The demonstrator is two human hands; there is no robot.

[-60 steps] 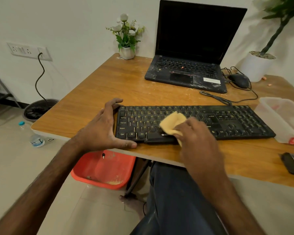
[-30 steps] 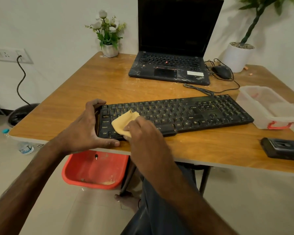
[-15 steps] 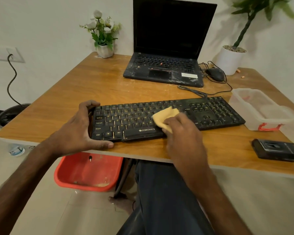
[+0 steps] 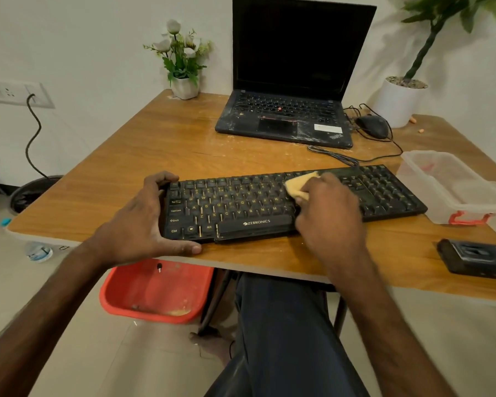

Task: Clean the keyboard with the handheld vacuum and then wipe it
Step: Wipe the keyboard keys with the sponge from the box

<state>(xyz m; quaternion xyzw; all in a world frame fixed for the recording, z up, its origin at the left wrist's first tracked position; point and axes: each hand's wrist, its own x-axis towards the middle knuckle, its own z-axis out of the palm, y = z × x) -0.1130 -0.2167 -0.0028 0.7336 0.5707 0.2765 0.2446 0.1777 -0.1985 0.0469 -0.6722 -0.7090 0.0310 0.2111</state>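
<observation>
Keyboard (image 4: 241,209): lies mid-frame on the bench (image 4: 169,144), close to the front edge. Braced at its left end by left hand (image 4: 139,224), fingers (image 4: 162,179) curled over the corner; wiped right of centre with cloth (image 4: 298,188) pinched in right hand (image 4: 331,209). May slide off or shed keycaps under hard rubbing.

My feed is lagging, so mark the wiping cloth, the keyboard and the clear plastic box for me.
wiping cloth (image 4: 298,183): head view, on its exposed yellow fold.
keyboard (image 4: 257,222): head view, on the space bar's brand print.
clear plastic box (image 4: 464,209): head view, on its front wall above the red latch.
</observation>
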